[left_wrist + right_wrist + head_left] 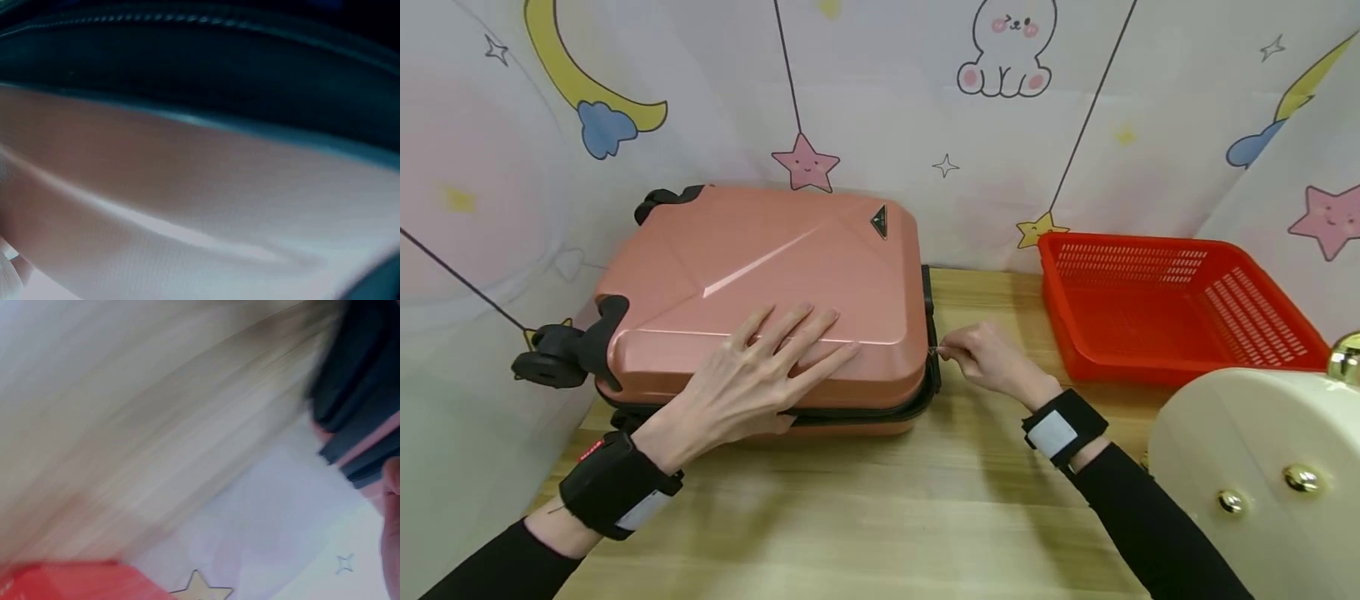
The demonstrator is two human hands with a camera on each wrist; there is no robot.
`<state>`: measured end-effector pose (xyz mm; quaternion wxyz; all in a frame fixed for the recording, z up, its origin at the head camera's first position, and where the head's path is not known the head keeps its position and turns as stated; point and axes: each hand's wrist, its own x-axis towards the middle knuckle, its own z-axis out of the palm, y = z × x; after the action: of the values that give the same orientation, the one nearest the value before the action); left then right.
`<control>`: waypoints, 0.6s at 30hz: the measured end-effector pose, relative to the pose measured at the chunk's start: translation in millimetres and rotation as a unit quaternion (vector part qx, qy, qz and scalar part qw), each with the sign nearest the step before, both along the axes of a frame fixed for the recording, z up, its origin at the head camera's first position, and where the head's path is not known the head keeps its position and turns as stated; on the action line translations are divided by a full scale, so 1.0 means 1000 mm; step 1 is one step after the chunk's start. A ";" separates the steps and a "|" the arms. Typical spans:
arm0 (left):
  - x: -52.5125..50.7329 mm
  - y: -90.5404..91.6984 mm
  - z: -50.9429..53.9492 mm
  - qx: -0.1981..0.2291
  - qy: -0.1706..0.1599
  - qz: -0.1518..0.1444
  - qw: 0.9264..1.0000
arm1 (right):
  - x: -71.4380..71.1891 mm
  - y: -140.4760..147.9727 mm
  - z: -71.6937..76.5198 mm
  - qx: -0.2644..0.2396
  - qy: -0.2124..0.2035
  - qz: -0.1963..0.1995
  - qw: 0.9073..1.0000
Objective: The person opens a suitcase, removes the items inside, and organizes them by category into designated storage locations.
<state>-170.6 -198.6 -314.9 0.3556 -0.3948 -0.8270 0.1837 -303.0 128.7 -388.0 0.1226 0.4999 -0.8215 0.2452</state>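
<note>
A pink hard-shell suitcase (760, 275) lies flat on the wooden table, its wheels to the left. My left hand (752, 375) rests on the front of its lid with the fingers spread straight. At the right front corner, my right hand (988, 360) pinches a small metal zipper pull (933, 350) between thumb and fingers. Dark zipper tape (181, 19) with visible teeth runs above the pink shell in the left wrist view. In the right wrist view, only part of a finger (392, 519) shows beside the suitcase's black trim (356, 369).
To the right of the suitcase stands a red plastic basket (1075, 362) with slotted walls. A cream rounded object with gold knobs (1210, 433) is at the near right, close to my right forearm. A patterned cloth backdrop (910, 100) rises behind the wooden table (865, 517).
</note>
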 end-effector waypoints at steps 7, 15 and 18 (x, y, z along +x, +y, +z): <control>0.003 0.003 -0.001 0.007 -0.009 0.013 1.000 | 0.016 0.000 -0.002 -0.027 -0.065 -0.016 0.997; 0.002 0.010 -0.004 0.014 0.001 -0.008 1.000 | 0.011 -0.003 -0.005 -0.043 -0.063 -0.038 0.996; 0.001 0.010 -0.007 0.019 0.002 -0.010 1.000 | 0.017 -0.001 -0.007 -0.039 -0.038 -0.029 0.998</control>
<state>-170.0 -188.2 -321.7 0.3662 -0.3957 -0.8258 0.1652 -286.2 127.7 -394.6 0.1173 0.4610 -0.8297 0.2922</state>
